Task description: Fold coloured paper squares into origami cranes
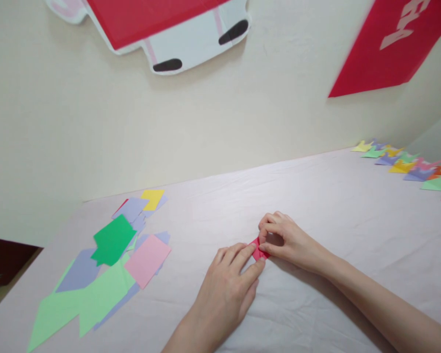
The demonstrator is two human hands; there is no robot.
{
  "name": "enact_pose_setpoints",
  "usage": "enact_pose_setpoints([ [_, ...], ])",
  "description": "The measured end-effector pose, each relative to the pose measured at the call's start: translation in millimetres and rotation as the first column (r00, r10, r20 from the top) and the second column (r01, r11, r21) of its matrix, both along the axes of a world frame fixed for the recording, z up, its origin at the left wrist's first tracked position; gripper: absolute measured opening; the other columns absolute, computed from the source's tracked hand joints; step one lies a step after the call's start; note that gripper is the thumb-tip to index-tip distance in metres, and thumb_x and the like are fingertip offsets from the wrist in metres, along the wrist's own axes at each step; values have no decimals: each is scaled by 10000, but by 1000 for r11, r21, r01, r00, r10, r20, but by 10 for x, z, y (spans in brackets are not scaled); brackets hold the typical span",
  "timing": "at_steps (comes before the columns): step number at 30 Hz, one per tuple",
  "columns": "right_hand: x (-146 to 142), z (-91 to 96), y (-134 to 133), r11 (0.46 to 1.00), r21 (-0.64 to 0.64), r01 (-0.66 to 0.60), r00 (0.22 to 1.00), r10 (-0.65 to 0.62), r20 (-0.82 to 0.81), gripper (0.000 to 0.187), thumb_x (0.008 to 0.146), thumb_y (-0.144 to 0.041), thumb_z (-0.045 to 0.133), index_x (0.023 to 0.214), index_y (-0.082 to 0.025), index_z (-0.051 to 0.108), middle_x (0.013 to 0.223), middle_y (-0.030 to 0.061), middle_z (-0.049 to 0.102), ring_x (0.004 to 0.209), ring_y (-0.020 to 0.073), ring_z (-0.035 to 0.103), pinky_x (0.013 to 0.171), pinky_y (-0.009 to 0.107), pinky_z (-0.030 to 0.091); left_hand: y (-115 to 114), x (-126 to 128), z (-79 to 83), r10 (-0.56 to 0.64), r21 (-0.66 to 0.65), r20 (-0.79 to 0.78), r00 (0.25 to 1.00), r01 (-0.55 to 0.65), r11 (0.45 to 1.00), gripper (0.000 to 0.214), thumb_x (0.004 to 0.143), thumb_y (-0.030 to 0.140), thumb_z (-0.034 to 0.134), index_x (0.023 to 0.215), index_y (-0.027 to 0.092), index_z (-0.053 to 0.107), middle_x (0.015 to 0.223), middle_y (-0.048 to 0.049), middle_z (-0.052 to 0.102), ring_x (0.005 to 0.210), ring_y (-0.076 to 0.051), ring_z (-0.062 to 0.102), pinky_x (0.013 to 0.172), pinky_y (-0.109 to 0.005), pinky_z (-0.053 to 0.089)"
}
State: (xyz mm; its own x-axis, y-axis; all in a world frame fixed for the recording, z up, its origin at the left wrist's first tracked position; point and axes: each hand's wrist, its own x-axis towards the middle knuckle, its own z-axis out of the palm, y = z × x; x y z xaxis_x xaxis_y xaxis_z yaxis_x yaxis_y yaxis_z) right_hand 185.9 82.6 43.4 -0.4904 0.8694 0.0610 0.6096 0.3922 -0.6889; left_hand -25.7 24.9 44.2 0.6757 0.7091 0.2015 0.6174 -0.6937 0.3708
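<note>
A small folded piece of red paper [256,253] lies on the white cloth, largely covered by fingers. From the left, my left hand [230,279] holds it down, its thumb and index finger pressed on the paper. My right hand [284,240] pinches the right part of the same paper between thumb and bent fingers. The fold under the right fingertips is hidden.
On the left lie loose colored sheets, among them a dark green scrap [114,240], a pink square [148,261] and a light green sheet [103,299]. Several folded paper shapes [400,166] line the far right. A wall [206,122] rises behind the white cloth [213,206].
</note>
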Motion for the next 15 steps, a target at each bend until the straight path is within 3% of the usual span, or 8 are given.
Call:
enact_pose_setpoints([
  [15,-35,-28,-21,999,30,40,999,-41,16,106,837,-163,645,742,-205,620,882,30,614,892,210,513,824,372,376,11,9,21,-1,-16,-27,1000,0,1000,395,923,139,486,1311,210,507,1349,-63,551,1233,-243,456,1004,-423,434],
])
